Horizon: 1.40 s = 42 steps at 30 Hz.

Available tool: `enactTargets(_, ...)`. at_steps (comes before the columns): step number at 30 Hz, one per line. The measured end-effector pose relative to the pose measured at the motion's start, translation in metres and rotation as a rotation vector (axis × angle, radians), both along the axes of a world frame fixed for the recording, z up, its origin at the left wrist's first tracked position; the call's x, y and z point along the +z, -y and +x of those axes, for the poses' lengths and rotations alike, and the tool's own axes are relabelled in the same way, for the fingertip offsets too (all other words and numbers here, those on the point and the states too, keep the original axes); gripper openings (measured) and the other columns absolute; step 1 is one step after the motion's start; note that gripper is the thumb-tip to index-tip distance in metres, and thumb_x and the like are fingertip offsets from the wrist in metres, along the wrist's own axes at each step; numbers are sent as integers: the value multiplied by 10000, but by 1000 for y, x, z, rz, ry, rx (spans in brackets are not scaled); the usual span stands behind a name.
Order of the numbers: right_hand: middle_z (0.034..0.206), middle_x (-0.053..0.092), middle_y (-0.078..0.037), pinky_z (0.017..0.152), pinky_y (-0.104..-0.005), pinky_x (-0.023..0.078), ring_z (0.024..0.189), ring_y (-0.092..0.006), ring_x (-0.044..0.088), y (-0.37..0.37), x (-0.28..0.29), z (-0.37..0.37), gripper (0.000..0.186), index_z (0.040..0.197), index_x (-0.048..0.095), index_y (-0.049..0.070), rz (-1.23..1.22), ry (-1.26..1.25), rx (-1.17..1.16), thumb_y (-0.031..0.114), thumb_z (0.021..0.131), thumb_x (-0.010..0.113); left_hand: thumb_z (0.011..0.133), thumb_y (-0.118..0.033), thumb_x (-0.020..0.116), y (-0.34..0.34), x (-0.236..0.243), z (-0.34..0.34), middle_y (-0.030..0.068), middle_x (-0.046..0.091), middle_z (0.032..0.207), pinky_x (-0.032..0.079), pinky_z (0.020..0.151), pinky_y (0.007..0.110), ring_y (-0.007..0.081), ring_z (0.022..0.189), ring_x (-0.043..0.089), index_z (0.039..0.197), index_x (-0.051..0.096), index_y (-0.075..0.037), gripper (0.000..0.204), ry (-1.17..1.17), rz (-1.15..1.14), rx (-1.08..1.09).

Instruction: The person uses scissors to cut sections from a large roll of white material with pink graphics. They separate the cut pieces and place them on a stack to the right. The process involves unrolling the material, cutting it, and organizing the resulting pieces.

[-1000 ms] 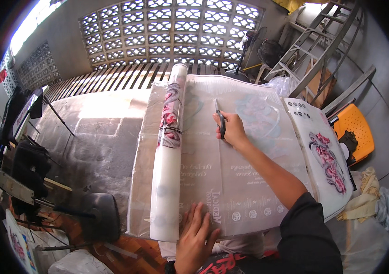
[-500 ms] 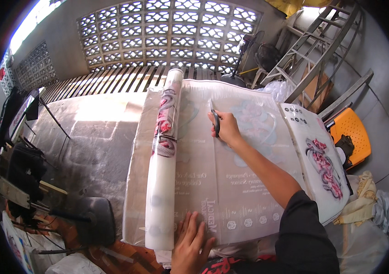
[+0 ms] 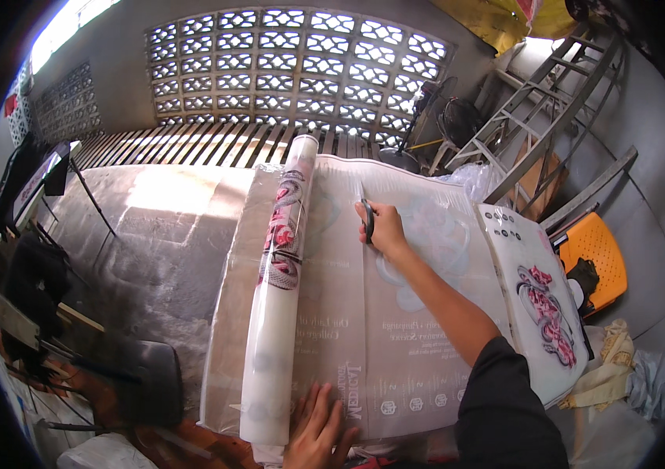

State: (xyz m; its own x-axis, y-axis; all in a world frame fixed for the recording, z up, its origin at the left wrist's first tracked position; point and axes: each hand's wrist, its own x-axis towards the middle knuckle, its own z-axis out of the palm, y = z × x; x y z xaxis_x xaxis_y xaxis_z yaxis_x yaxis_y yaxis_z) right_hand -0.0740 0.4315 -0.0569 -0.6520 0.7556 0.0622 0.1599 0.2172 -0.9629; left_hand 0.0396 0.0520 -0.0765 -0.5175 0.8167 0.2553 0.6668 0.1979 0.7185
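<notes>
A pair of scissors (image 3: 368, 222) with dark handles is gripped in my right hand (image 3: 387, 231), its pale blades pointing toward the far edge of a translucent film sheet (image 3: 426, 367). The blades lie along a lengthwise line in this sheet, which carries faint reversed printing. Whether they are open or closed is too small to tell. My left hand (image 3: 318, 428) rests at the sheet's near edge, fingers stretched out, close to the right side of a film roll (image 3: 270, 336). Pink and grey printed graphics show on the roll's far half.
A white sheet with a pink and grey design (image 3: 545, 313) lies at the right. Beyond it are an orange plastic chair (image 3: 602, 254) and crumpled cloth (image 3: 610, 367). A metal ladder (image 3: 539, 117) leans behind, near a fan (image 3: 457, 121). A dark chair (image 3: 157, 379) stands at the left.
The view has shifted slightly, so the table sits lower in the picture. The scissors are a little closer to the sheet's far edge. My left hand stays beside the roll.
</notes>
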Motion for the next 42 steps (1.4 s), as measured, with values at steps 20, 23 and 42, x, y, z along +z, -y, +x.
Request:
enactTargets(20, 610, 588, 6, 356, -223, 378, 458, -73, 579, -34, -13, -24, 323, 850, 670, 74, 37, 13, 1, 371, 978, 666, 867, -141, 739, -1, 3, 0, 250, 458, 1476, 381, 1130, 487, 460, 1364, 436, 1289, 558, 59, 502, -46, 79, 1)
enactTargets(23, 602, 610, -35, 413, -263, 451, 471, -109, 602, -37, -12, -28, 310, 902, 698, 8, 18, -8, 0, 312, 964, 681, 870, -137, 735, -1, 4, -1, 250, 457, 1479, 380, 1131, 484, 457, 1367, 434, 1298, 554, 63, 506, -30, 75, -1)
enactTargets(42, 599, 644, -67, 456, -308, 437, 473, -125, 602, -47, 82, 129, 279, 1036, 699, 16, 582, 378, 23, 265, 918, 745, 800, -222, 806, -2, 3, 11, 244, 444, 1501, 352, 1157, 495, 446, 1407, 397, 1324, 563, 4, 620, -58, 147, -245)
